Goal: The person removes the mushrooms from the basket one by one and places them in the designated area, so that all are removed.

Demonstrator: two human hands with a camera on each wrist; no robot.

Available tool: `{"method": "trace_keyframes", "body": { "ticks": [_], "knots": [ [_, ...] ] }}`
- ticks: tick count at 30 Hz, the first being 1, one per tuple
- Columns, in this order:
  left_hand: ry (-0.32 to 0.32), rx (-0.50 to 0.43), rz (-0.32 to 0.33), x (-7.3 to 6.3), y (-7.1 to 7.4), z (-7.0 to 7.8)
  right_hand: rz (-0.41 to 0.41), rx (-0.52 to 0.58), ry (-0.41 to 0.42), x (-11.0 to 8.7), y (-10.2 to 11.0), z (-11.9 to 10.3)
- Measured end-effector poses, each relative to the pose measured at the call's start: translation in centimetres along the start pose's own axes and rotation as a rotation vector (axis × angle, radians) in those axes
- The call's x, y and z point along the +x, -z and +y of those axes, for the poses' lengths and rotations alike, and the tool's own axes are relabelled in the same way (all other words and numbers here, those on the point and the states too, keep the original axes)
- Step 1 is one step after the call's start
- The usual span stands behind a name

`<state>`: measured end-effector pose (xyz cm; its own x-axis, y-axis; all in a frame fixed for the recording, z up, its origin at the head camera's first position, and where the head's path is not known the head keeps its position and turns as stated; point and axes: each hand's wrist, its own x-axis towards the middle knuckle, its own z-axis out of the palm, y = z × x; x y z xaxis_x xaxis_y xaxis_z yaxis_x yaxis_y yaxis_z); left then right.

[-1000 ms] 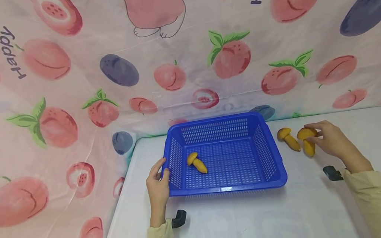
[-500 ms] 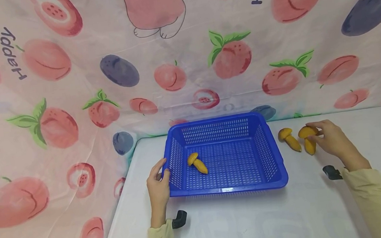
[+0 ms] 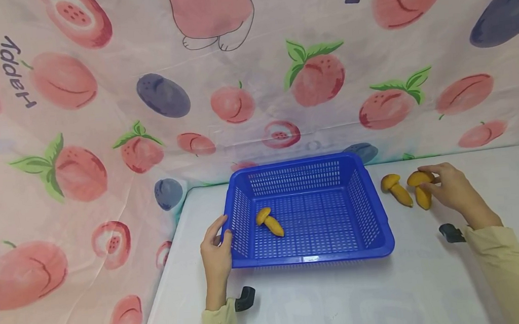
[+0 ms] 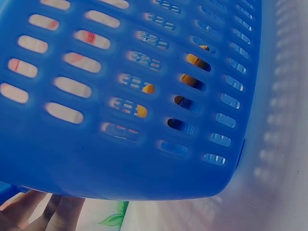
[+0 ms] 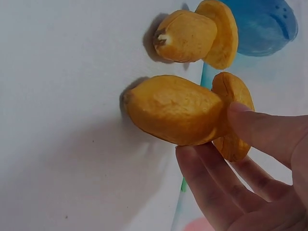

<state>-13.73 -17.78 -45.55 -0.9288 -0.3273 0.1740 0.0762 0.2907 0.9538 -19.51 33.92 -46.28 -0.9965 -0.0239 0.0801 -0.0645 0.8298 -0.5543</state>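
Observation:
In the head view my left hand (image 3: 217, 259) grips the left rim of a blue perforated plastic basket (image 3: 310, 258), thumb over the edge. One yellow-brown mushroom (image 3: 271, 224) lies inside, near the basket's left wall. To the right of the basket, my right hand (image 3: 455, 190) pinches a second mushroom (image 3: 423, 199) at its cap and upper stem. The right wrist view shows the thumb across this mushroom's (image 5: 168, 108) neck and the fingers beneath. A third mushroom (image 3: 399, 193) lies close beside it on the white surface. Most of the left hand is hidden behind the basket in the left wrist view.
A white-covered table (image 3: 298, 306) carries everything. Fruit-printed cloth (image 3: 244, 82) rises directly behind and to the left of it. A black fitting (image 3: 245, 299) sticks out at the left cuff, and another black fitting (image 3: 451, 233) at the right cuff.
The mushroom in my right hand has shifted very slightly toward the back of the table. My left hand keeps its hold on the basket, and the view has drifted a little.

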Motion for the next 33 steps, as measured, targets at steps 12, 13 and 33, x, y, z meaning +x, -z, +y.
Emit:
{"method": "trace_keyframes", "body": {
  "ticks": [12, 13, 33],
  "knots": [
    [0.01, 0.007, 0.0, 0.1, 0.0, -0.2, -0.045, -0.004, -0.026, 0.6, -0.1, 0.3],
    [0.008, 0.004, 0.001, 0.1, 0.0, -0.3, -0.049, -0.005, -0.029, 0.7, -0.1, 0.3],
    [0.019, 0.009, -0.003, 0.1, 0.1, -0.4, -0.099, -0.009, -0.036, 1.5, -0.4, 0.6]
  ]
}}
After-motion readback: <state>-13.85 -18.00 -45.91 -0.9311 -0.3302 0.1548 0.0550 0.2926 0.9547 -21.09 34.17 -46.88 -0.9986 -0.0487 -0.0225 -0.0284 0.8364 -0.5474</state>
